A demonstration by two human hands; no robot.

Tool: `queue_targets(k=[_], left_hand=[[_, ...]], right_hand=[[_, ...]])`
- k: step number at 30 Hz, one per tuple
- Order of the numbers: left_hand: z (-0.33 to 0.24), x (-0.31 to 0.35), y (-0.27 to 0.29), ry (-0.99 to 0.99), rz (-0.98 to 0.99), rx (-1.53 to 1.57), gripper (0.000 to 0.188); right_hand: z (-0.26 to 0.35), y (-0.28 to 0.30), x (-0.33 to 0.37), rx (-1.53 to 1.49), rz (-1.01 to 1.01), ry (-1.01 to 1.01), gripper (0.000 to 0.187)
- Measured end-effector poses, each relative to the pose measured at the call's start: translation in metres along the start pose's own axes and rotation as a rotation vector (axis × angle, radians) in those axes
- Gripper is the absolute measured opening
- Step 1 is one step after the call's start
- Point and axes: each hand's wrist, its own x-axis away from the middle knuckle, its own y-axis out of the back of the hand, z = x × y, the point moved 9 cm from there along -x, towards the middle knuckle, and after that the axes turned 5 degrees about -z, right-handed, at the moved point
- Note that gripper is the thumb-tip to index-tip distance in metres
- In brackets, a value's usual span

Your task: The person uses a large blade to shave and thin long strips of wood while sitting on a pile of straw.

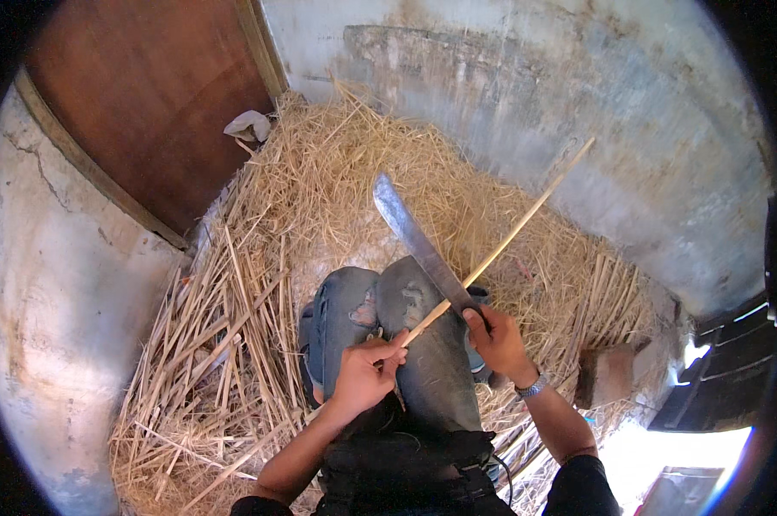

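My left hand (367, 375) pinches the near end of a long, thin bamboo strip (519, 227), which slants up to the far right over my knees. My right hand (498, 342) is closed round the handle of a machete (419, 245); the fingers hide most of that handle. The broad steel blade points to the far left and crosses the strip just ahead of my right hand. At the crossing the blade seems to lie against the strip. Below both hands are my knees in worn dark jeans (444, 378).
Curly shavings (337, 163) cover the floor ahead. Split strips (221, 344) lie heaped at my left, with more strips (602, 301) at the right. A reddish-brown block (608, 376) sits at the right. A stained wall (526, 95) and a brown door (148, 103) enclose the far side.
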Motion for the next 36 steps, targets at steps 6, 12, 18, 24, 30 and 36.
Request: queue_targets(k=[6,12,18,24,30,36], left_hand=[[-0.014,0.013,0.015,-0.045,0.063,-0.135,0.040],[0.015,0.055,0.036,0.193,0.302,-0.025,0.034],[0.023,0.051,0.025,0.274,0.299,-0.059,0.025],[0.019,0.052,0.034,0.079,0.170,-0.206,0.023],[0.039,0.060,0.033,0.190,0.198,-0.196,0.026],[0.031,0.056,0.033,0.098,0.115,-0.103,0.026]], right_hand=[[-0.013,0.010,-0.015,-0.006,-0.111,-0.026,0.039],[-0.035,0.037,-0.047,0.053,-0.238,-0.016,0.041],[-0.027,0.007,-0.007,0.090,-0.190,0.042,0.035],[-0.015,0.022,-0.030,0.144,-0.163,0.102,0.034],[-0.030,0.013,-0.022,0.133,-0.258,0.071,0.035],[-0.041,0.048,-0.041,0.041,-0.211,-0.029,0.033]])
